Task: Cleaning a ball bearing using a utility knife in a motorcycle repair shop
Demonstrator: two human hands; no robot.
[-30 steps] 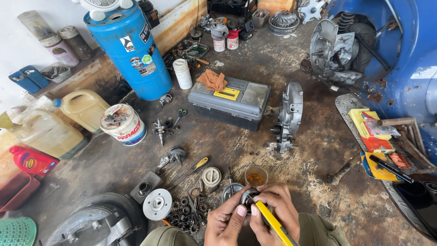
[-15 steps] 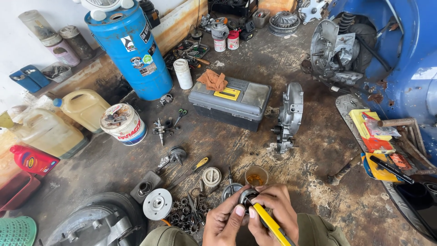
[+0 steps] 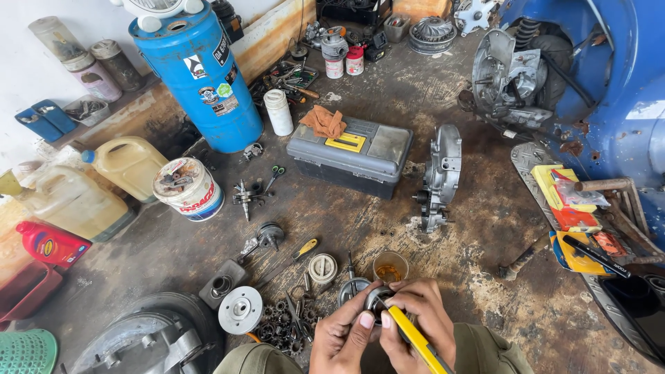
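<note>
Your left hand [image 3: 344, 332] grips round metal part [image 3: 377, 299], low centre above your knees. Your right hand [image 3: 415, 320] closed on yellow-handled tool [image 3: 414, 339], tip at part. Work mid-way; loose gears [image 3: 277, 325] on floor untouched.

Blue barrel [image 3: 197, 76], grey toolbox [image 3: 350, 156] with yellow latch, yellow-handled tool [image 3: 415, 339].

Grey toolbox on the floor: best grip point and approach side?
Take the grey toolbox by the yellow handle at the lid's centre, reaching straight down from above. The handle lies flat in its recess, so fingers likely must hook under it. An orange rag sits on the lid's left end and might slide off.
</note>
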